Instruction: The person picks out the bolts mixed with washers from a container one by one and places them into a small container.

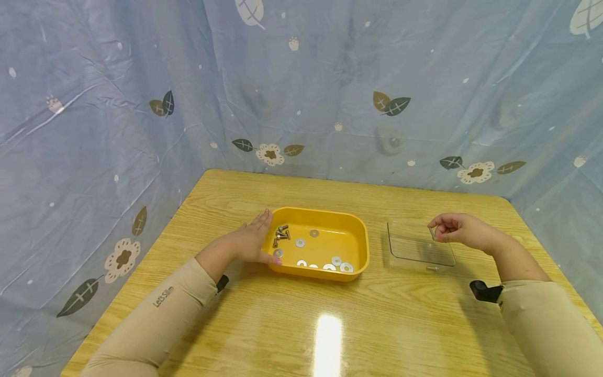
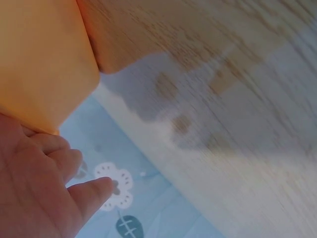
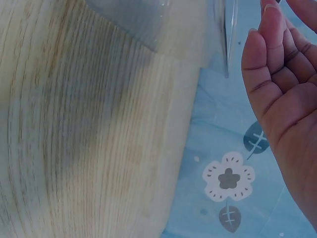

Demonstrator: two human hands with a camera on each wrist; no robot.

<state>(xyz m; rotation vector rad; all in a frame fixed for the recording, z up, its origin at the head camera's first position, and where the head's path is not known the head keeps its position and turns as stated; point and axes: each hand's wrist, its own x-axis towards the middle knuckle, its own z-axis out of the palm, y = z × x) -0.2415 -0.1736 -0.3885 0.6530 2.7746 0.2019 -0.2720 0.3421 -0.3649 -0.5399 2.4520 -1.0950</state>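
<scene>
At the left end of the yellow tray (image 1: 320,213), my left hand (image 1: 247,243) rests with straight fingers along the end wall and its thumb on the near corner. Several metal screws (image 1: 281,235) lie in a heap inside the tray's left end. Flat washers (image 1: 346,267) are scattered over its floor. My right hand (image 1: 464,230) pinches a small metal screw (image 1: 432,233) between thumb and fingertips, above the right side of the clear plastic box (image 1: 419,260). Another screw (image 1: 432,268) shows low through the box's near wall. In the right wrist view, the pinching fingertips are partly cut off.
Both containers stand on a wood-grain table (image 1: 377,324), the clear box to the right of the tray. A blue patterned curtain (image 1: 330,94) hangs behind and beside the table. Black straps (image 1: 485,291) sit at the wrists.
</scene>
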